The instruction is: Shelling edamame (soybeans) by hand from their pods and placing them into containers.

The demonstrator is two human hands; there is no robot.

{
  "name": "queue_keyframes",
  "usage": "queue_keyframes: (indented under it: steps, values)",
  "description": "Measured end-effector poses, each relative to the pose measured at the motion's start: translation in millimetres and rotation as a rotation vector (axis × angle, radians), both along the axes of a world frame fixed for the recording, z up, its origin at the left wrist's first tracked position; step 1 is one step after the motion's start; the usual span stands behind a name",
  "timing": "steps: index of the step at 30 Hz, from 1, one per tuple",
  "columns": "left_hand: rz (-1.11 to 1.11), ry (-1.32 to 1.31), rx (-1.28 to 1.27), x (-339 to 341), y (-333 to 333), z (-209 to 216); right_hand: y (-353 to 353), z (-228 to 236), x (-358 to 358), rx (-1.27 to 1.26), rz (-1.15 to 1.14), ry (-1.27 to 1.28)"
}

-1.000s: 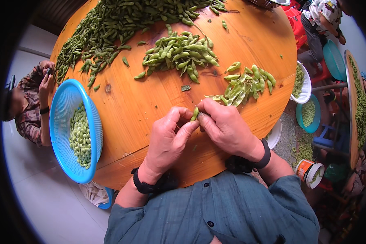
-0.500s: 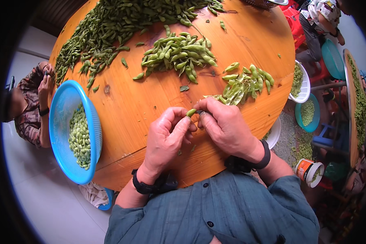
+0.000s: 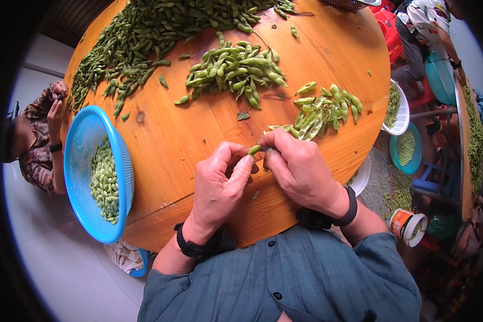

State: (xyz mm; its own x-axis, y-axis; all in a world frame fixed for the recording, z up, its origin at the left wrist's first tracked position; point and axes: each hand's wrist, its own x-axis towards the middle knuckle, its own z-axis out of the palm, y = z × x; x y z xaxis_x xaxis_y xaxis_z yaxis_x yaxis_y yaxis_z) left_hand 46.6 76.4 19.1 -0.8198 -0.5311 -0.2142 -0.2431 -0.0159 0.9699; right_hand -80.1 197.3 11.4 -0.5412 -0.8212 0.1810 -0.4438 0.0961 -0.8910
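Observation:
My left hand (image 3: 220, 180) is closed in a pinch on a single green soybean pod (image 3: 254, 149), above the near part of the wooden table. My right hand (image 3: 300, 166) meets the pod's right end, thumb and forefinger pressed together on a small dark thing (image 3: 263, 148), too small to name. Beyond my right hand lies a little heap of paler, flattened pods (image 3: 327, 110), some split open. A pile of full pods (image 3: 236, 72) sits farther off, in the middle. At the left, a blue plastic basket (image 3: 124, 166) holds shelled green beans (image 3: 104, 182).
A big mound of pods (image 3: 161, 32) covers the far left of the round table (image 3: 338, 43). A person (image 3: 40, 139) sits at the left. To the right stand a white basket (image 3: 401, 115), a teal basin (image 3: 408, 161), a bucket (image 3: 408, 226) and another table (image 3: 465, 161) with pods.
My hands stay nearly in place, with the pod shifted slightly right between my fingers. At the far right, a person's arm has reached down toward the other table.

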Motion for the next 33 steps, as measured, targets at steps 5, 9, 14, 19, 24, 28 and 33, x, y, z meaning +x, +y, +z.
queue_keyframes:
  steps: [5, 9, 14, 19, 24, 28, 33]
  values:
    - [0.016, 0.011, -0.047, -0.3, 1.4, -1.8, -0.1, 0.2, 0.3, -0.005, 0.002, 0.028]
    - [-0.022, 0.039, -0.268, 1.2, 2.8, -10.2, -0.2, -1.9, 1.0, 0.002, -0.001, 0.032]
    - [-0.058, 0.145, -0.518, -2.7, 4.9, -7.3, -2.5, -2.9, 2.1, -0.039, -0.005, 0.078]
    - [-0.062, 0.054, 0.001, 2.2, -0.5, -6.3, -1.3, -4.4, -0.3, -0.035, 0.051, 0.099]
    - [-0.113, -0.032, 0.551, 1.4, -13.8, -4.0, -1.6, -4.5, -1.0, -0.055, 0.061, 0.078]
    - [-0.128, 0.022, 0.801, 3.1, -18.9, -10.5, -1.8, -4.0, -3.3, -0.044, 0.085, 0.04]
    - [-0.131, -0.05, 0.728, 2.3, -20.5, -4.9, -1.7, -2.6, -4.5, -0.005, 0.068, -0.018]
